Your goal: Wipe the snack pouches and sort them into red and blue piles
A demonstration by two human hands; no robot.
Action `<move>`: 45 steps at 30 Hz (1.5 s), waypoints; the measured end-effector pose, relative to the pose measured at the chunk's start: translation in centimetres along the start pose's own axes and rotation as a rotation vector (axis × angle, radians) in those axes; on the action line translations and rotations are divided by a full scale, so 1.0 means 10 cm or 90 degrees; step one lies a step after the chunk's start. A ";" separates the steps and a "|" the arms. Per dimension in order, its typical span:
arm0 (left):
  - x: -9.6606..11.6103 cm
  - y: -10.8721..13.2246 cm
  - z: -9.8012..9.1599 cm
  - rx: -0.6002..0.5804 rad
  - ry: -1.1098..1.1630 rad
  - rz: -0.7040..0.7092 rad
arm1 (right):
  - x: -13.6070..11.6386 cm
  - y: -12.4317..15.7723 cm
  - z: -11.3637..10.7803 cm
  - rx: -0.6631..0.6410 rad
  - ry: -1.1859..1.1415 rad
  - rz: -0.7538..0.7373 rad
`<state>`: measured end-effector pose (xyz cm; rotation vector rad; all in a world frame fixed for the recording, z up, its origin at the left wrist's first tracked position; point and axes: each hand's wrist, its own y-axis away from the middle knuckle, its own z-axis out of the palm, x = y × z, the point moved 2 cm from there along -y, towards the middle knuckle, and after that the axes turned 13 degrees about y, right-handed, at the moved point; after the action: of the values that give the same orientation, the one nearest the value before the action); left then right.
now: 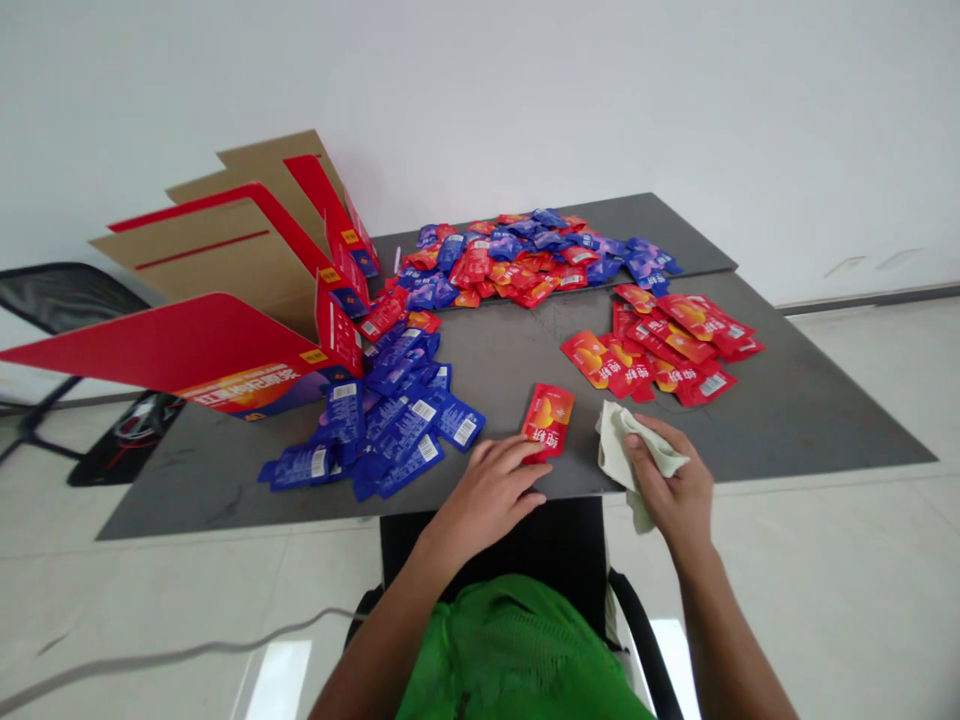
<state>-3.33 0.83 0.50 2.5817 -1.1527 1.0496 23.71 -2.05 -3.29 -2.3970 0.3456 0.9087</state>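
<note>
A single red pouch with an orange picture lies flat near the table's front edge. The fingers of my left hand are spread, their tips resting at its lower left end without wrapping round it. To the right, my right hand is closed on a pale folded cloth, which hangs partly over the table edge. Beyond the cloth lies a loose pile of red pouches. Left of my left hand, several blue pouches are spread out, mostly with their barcodes up.
Open red cardboard boxes stand on the left, their flaps leaning outward. A mixed heap of red and blue pouches runs along the back of the grey table. A black chair is at the far left, and a grey cable crosses below.
</note>
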 end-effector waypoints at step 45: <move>-0.05 0.17 0.51 0.163 -0.026 0.035 | -0.52 -1.31 0.97 -0.312 0.232 -0.515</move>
<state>-1.99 -1.99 -3.94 2.7900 -1.1755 1.2355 20.11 14.43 -0.59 -2.7537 -0.7641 0.1851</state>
